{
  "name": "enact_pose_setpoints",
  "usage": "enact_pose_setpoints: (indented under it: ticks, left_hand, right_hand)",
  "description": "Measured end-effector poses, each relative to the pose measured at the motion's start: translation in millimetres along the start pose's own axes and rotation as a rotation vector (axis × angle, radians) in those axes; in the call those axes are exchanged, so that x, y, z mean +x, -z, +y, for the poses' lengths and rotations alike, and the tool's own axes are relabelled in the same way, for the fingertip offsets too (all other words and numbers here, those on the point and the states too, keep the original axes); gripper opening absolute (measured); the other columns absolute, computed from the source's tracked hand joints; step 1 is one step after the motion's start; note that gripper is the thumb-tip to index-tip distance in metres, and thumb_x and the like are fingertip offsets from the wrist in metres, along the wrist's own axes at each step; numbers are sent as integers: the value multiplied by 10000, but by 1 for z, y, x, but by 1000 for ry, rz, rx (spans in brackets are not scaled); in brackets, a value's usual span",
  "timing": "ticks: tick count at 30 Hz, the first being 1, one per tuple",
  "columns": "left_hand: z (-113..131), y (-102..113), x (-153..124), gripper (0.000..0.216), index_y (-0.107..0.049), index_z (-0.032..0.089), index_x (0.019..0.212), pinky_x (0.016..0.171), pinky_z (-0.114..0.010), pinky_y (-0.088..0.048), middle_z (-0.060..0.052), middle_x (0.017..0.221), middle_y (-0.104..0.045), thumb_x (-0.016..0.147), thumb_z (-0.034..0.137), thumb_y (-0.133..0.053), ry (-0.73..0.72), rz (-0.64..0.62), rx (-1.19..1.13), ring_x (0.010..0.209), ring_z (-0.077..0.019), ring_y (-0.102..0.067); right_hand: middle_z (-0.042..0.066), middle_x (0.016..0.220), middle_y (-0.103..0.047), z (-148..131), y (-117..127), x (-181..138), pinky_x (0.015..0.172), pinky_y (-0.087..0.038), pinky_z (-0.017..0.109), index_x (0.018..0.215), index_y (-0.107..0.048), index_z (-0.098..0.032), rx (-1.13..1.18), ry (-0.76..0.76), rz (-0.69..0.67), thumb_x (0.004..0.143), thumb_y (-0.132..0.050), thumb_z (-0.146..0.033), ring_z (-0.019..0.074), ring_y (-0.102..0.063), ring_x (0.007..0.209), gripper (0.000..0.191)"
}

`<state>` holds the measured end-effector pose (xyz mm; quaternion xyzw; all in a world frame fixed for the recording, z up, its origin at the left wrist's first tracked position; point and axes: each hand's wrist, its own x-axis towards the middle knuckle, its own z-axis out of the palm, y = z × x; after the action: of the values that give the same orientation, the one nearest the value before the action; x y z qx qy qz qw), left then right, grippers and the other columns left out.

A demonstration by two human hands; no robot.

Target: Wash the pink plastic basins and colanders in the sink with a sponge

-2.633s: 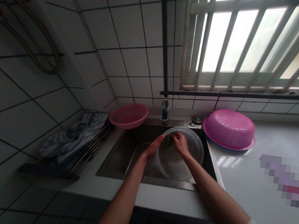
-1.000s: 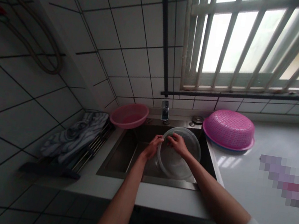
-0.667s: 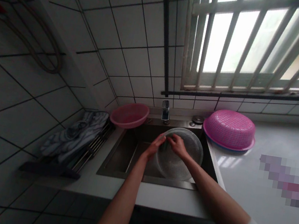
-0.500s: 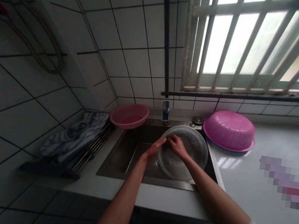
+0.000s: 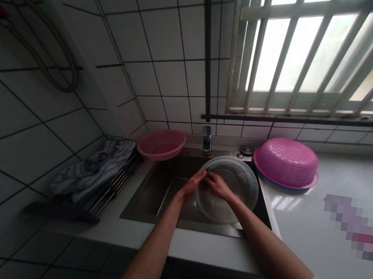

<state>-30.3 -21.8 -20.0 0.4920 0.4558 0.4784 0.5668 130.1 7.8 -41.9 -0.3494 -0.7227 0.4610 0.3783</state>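
A round metal mesh colander [image 5: 240, 193] is tilted over the sink [image 5: 149, 195], its open side facing up. My left hand [image 5: 192, 186] is closed on the colander's left rim, thumb toward the inside. Against the inner wall, close to my left fingertips, my right hand [image 5: 219, 185] has its fingers drawn together. A small dark patch shows by its fingertips; what it is, or whether the hand holds it, is too unclear to tell. Behind the colander stands the faucet [image 5: 206, 138].
A pink basin [image 5: 162, 144] rests at the sink's back left corner. An upturned pink plastic basket [image 5: 287, 160] sits on the white counter [image 5: 306, 234] to the right. Left of the sink, a striped cloth [image 5: 97, 168] lies over a metal rack [image 5: 117, 183]. A drain strainer [image 5: 247, 150] lies behind the sink.
My right hand has shifted slightly left along the inside of the colander, nearer to my left hand. The colander has moved a touch to the left.
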Motion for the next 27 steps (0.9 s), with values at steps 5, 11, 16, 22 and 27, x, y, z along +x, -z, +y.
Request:
enact_pose_setpoints:
  ticks: [5, 11, 16, 22, 27]
  left_hand:
    - [-1, 2, 2, 585, -736, 195, 1190, 1217, -457, -276, -100, 1356, -671, 777, 609, -734, -15, 3, 95, 1370, -320, -509]
    - [-1, 2, 2, 584, -724, 198, 1222, 1202, -474, -302, -96, 1327, -687, 823, 622, -682, -33, -13, 108, 1338, -320, -537]
    - [1, 3, 1, 593, -733, 186, 1205, 1203, -473, -302, -104, 1328, -686, 797, 616, -709, -39, -3, 139, 1332, -332, -542]
    - [6, -2, -1, 567, -731, 184, 1206, 1211, -477, -287, -108, 1347, -675, 814, 593, -705, -20, -21, 97, 1354, -335, -525]
    - [5, 1, -2, 535, -740, 192, 1185, 1220, -474, -272, -101, 1339, -681, 810, 574, -720, -17, 4, 101, 1360, -329, -521]
  right_hand:
    - [51, 839, -690, 7, -1, 2, 628, -458, 258, 935, -654, -172, -37, 14, 76, 903, -548, -313, 162, -592, 676, 179]
    - [40, 781, -675, 5, 2, 2, 599, -455, 252, 901, -670, -175, -3, 7, 63, 914, -547, -370, 162, -584, 643, 231]
    - [63, 862, -710, 5, -2, 1, 697, -491, 282, 906, -698, -168, -14, 84, -54, 891, -585, -333, 186, -620, 728, 200]
    - [77, 953, -726, 8, 3, 4, 752, -497, 296, 954, -699, -164, -31, 50, 56, 920, -551, -336, 209, -638, 824, 230]
    - [89, 989, -737, 6, -2, 4, 804, -498, 312, 969, -713, -159, -31, 98, -84, 893, -597, -287, 217, -650, 852, 189]
